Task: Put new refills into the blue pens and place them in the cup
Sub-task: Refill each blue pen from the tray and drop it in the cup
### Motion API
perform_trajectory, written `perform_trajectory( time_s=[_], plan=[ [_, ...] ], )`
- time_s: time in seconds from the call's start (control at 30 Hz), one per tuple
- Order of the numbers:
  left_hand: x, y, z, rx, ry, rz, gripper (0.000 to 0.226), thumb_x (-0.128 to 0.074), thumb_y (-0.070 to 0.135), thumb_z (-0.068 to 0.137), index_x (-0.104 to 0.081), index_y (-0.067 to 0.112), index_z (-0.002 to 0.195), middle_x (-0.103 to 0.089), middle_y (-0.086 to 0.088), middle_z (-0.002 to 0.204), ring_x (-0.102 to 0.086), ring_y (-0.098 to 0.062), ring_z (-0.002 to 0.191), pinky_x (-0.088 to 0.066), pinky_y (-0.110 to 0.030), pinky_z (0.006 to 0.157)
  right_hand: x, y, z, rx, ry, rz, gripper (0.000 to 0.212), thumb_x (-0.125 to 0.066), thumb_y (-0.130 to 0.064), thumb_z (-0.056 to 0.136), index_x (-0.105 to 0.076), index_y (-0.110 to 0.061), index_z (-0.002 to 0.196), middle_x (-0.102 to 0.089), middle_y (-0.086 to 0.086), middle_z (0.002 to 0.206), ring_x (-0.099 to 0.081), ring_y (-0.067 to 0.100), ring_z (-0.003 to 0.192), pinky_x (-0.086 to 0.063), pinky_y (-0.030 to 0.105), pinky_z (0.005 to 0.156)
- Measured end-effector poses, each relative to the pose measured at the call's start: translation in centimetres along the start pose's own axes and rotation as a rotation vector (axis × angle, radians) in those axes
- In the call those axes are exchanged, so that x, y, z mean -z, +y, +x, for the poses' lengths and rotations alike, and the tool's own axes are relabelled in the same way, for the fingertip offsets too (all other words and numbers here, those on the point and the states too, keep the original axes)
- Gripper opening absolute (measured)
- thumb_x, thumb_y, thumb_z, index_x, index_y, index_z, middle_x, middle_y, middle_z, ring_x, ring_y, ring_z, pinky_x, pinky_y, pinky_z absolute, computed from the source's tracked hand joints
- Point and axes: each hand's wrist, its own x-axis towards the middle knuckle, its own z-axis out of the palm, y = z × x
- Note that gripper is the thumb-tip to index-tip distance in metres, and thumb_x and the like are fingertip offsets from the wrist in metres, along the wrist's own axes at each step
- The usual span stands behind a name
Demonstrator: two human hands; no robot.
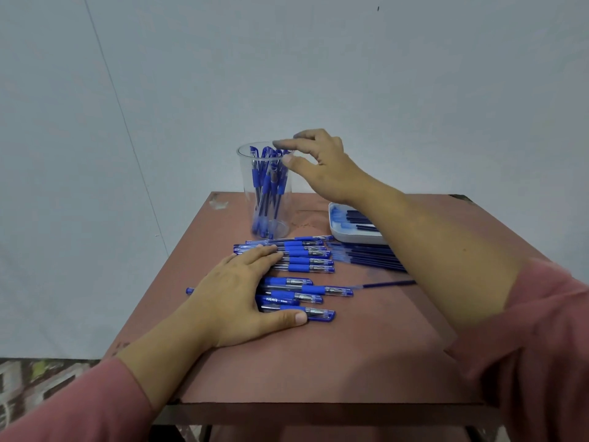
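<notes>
A clear plastic cup [266, 218] stands at the back of the brown table [366, 352] with several blue pens upright in it. My right hand [318, 161] hovers at the cup's right rim with loosely spread fingers, holding nothing visible. Several blue pens [306, 260] lie in rows in the middle of the table. My left hand [236, 291] rests flat on their left ends, thumb along the nearest pen. A pile of dark blue refills [366, 258] lies to the right of the pens. One loose refill [385, 284] lies apart.
A white tray [350, 236] holding more refills sits at the back right, partly hidden by my right forearm. The table is small, with its edges close on every side. A patterned floor shows at the lower left.
</notes>
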Motion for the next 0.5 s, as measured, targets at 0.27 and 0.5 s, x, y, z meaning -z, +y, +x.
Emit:
perform_trajectory(
  time_s=[0.27, 0.5],
  plan=[
    [-0.1, -0.1, 0.0, 0.002, 0.006, -0.015, 0.112, -0.032, 0.099, 0.057, -0.028, 0.034, 0.149, -0.022, 0.020, 0.155, -0.023, 0.001, 0.141, -0.021, -0.029, 0.117, 1.1, 2.3, -6.8, 0.071, -0.128, -0.073, 0.029, -0.068, -0.034, 0.087, -0.062, -0.036, 0.116, -0.053, -0.015, 0.116, -0.042, 0.005, 0.113, -0.030, 0.013, 0.095],
    [-0.2, -0.2, 0.4, 0.018, 0.016, -0.018, 0.111, -0.034, 0.099, 0.057, -0.031, 0.035, 0.148, -0.026, 0.021, 0.154, -0.027, 0.001, 0.139, -0.025, -0.032, 0.116, 1.4, 3.4, -10.9, 0.059, -0.357, -0.191, 0.013, -0.073, -0.040, 0.080, -0.072, -0.034, 0.092, -0.056, -0.016, 0.088, -0.046, -0.002, 0.092, -0.038, 0.014, 0.077]
  ],
)
